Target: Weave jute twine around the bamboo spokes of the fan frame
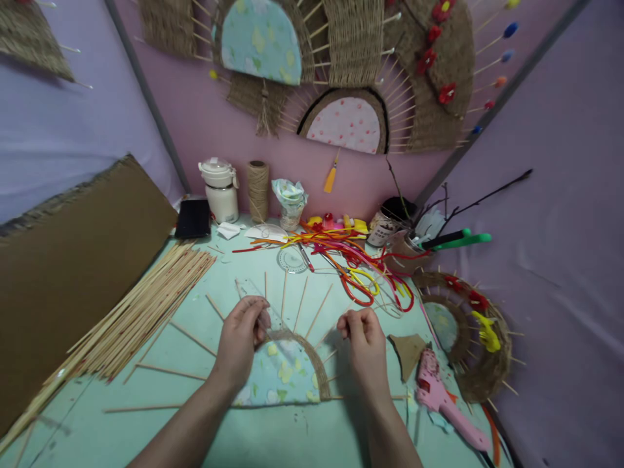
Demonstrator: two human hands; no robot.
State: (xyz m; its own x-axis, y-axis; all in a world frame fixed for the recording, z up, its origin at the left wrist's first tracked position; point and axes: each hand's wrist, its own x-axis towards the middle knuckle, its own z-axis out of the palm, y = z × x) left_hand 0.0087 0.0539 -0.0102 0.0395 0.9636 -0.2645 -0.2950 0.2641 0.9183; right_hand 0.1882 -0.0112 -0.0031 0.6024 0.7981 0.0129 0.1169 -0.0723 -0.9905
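My left hand [242, 337] is closed in a pinch over the left side of a half-round fan piece with floral fabric [280, 374], a brown twine rim [316, 364] and thin sticks [302, 305] radiating from it. A clear ruler [279, 315] lies slantwise beside those fingertips; whether they touch it I cannot tell. My right hand [363, 335] is also pinched shut, above the sticks on the right side. Anything between either hand's fingertips is hidden or too small to make out.
A pink glue gun [448, 406] and a cardboard scrap [408, 354] lie at right. Bamboo sticks [151, 309] are piled at left beside a cardboard sheet [82, 279]. Behind are scissors [358, 289], pipe cleaners [336, 247], a twine spool [258, 192] and a white flask [221, 192].
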